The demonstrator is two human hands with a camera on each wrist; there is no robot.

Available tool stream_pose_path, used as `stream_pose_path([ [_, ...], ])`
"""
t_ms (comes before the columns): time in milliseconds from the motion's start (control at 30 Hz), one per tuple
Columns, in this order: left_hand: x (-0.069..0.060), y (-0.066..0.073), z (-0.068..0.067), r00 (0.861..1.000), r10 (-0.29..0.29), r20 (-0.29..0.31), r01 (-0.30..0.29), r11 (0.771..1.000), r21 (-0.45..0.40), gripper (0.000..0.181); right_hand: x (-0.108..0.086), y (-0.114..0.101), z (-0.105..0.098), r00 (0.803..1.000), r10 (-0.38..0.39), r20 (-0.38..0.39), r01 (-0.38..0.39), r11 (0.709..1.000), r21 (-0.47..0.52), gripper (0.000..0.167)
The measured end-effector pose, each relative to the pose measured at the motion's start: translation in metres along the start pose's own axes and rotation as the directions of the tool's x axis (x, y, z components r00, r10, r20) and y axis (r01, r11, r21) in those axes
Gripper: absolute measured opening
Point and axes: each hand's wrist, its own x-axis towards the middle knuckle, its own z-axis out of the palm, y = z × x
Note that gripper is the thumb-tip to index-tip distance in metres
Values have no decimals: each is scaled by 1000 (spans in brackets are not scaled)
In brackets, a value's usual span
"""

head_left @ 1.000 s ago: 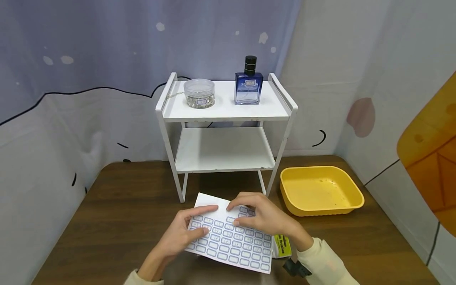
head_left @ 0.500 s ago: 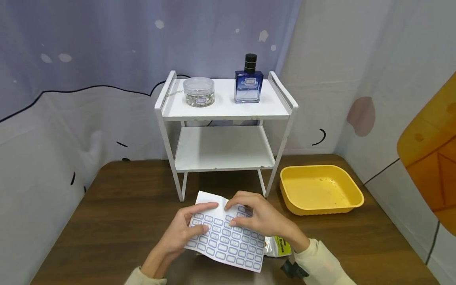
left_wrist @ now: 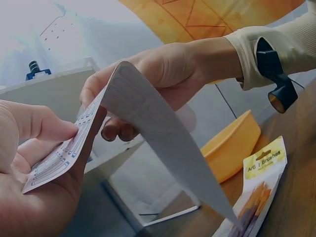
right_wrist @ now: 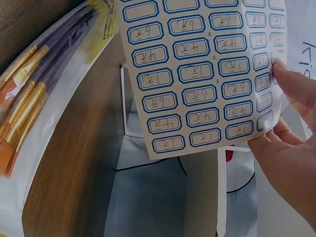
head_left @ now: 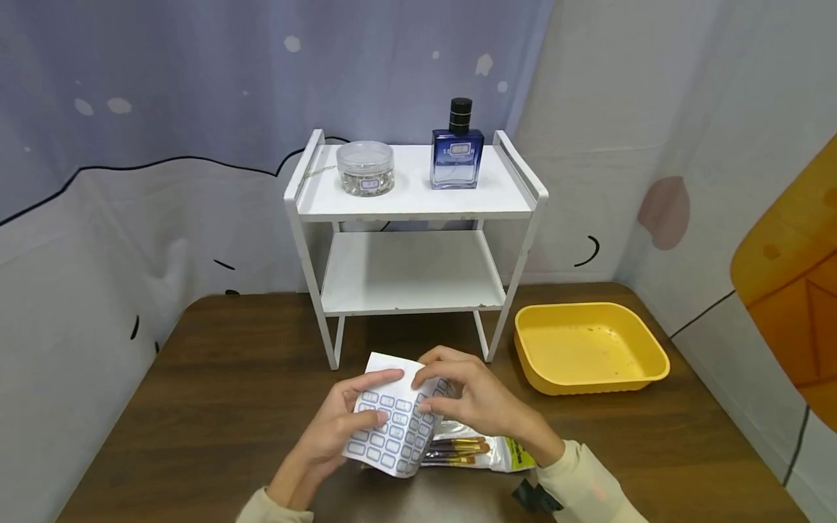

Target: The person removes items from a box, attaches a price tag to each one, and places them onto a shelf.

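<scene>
Both hands hold a white sheet of price stickers [head_left: 379,436] with blue borders, bent over itself. My left hand [head_left: 327,428] grips its left part, the thumb on the printed face. My right hand [head_left: 480,396] pinches it near the upper edge beside the bend. Handwritten prices show on several stickers [right_wrist: 195,71] in the right wrist view; others are blank. The left wrist view shows the sheet's flap [left_wrist: 153,118] hanging down from the bend. Below the hands, a clear pack of artist brushes [head_left: 458,450] with a yellow label lies on the table, partly hidden by the sheet.
A white two-tier shelf [head_left: 412,272] stands at the back of the brown table [head_left: 216,407]. On its top are a clear lidded jar [head_left: 365,171] and a blue perfume bottle [head_left: 455,163], each with a sticker. A yellow basket [head_left: 582,349] sits to the right.
The sheet's right part has bent back and away, so the sheet looks narrower and the brushes in the pack have come into view. The hands have barely shifted.
</scene>
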Motion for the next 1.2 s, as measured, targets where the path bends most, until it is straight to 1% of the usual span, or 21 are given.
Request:
stream_pose_path([
  [200,1,0,1,1000,-1,24,2,999,-40,60,0,2,2,999,-49,-5,49,999,-19,17],
  [300,1,-1,0,1000,-2,20,3,999,-47,60,0,4,3,998,-65,-17,64,998,-26,16],
  [433,2,-1,0,1000,-22,6,22,999,-47,59,-1,6,3,996,-83,-34,82,996,-33,16],
  [533,3,0,-1,999,-35,2,35,998,-46,59,-1,7,2,996,-81,-26,81,997,-21,15],
  [633,4,1,-1,999,-40,13,41,998,-52,59,-2,7,0,998,-61,3,61,998,0,13],
  [833,5,3,1,997,-67,26,68,997,-47,56,-2,5,-5,998,9,56,-11,999,30,13],
  [1000,4,3,1,996,-89,6,89,996,-10,55,-4,4,-7,997,25,68,-28,999,30,12],
  [1200,2,7,-2,993,-117,-34,119,990,70,56,-6,3,-10,997,30,67,-33,998,49,14],
])
